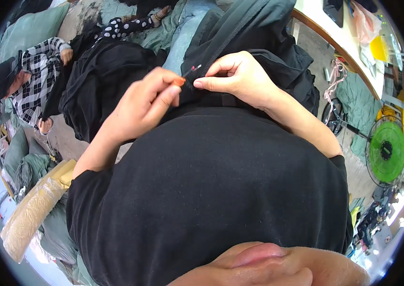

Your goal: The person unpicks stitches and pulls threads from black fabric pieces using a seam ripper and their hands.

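Observation:
My left hand is closed around the orange handle of a seam ripper. Its thin metal tip, with a small red ball, points up and right toward my other hand. My right hand has thumb and forefinger bent together at the seam of a dark green garment, pinching its edge. The garment runs from the far side down over my lap. Between the two hands, the ripper's tip lies close over the dark cloth; whether it touches a stitch is too small to tell.
Black cloth is heaped at the left. Beyond it sits a person in a checked shirt and dark cap. At the right are a white-topped table and a green fan. A plastic-wrapped roll leans at the lower left.

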### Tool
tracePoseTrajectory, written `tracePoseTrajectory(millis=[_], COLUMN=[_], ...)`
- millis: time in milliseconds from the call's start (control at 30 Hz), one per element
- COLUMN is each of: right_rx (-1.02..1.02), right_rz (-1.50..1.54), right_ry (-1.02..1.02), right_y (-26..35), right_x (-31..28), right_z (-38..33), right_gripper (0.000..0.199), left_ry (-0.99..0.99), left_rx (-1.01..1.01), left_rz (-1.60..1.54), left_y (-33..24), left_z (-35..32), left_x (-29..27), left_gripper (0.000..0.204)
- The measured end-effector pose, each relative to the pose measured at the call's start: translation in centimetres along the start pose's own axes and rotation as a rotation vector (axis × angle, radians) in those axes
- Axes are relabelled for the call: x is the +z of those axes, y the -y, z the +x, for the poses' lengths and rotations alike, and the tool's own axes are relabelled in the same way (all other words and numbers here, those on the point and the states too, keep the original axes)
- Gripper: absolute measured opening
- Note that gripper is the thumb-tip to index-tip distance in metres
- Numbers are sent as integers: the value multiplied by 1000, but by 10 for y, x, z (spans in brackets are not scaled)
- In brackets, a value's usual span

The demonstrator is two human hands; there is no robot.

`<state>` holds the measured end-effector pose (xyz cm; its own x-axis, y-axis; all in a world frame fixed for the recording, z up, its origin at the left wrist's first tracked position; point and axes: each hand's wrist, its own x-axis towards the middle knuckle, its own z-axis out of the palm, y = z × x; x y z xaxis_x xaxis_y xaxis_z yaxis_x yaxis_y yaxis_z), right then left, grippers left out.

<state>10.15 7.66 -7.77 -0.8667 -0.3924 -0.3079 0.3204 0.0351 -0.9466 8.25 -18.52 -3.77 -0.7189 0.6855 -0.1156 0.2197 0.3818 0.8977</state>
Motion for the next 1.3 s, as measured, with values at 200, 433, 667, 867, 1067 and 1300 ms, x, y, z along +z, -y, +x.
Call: tracePoseTrajectory(millis=[200, 433, 667, 867, 1067, 1300], right_rx=[16, 34, 19, 30, 27, -6], right_rz=[-12, -32, 43, 35, 17, 2], right_ry=[5, 32, 14, 17, 17, 14], right_y=[4, 7, 1, 1, 4, 3], right_x=[10, 13, 13, 13, 16, 14], right_z=[13, 10, 6, 3, 5, 4], right_gripper=[16, 16, 17, 17, 14, 15], left_ry=[-129, -181, -226, -245, -266, -242], left_rx=[245, 218, 248, 256, 249, 273], left_rz=[371, 340, 326, 295, 251, 235], left_y=[26, 27, 30, 31, 32, 33], left_z=[-12, -18, -22, -21, -21, -20], left_x=[5, 11, 21, 27, 29, 26], left_gripper=[16, 16, 14, 14, 15, 14])
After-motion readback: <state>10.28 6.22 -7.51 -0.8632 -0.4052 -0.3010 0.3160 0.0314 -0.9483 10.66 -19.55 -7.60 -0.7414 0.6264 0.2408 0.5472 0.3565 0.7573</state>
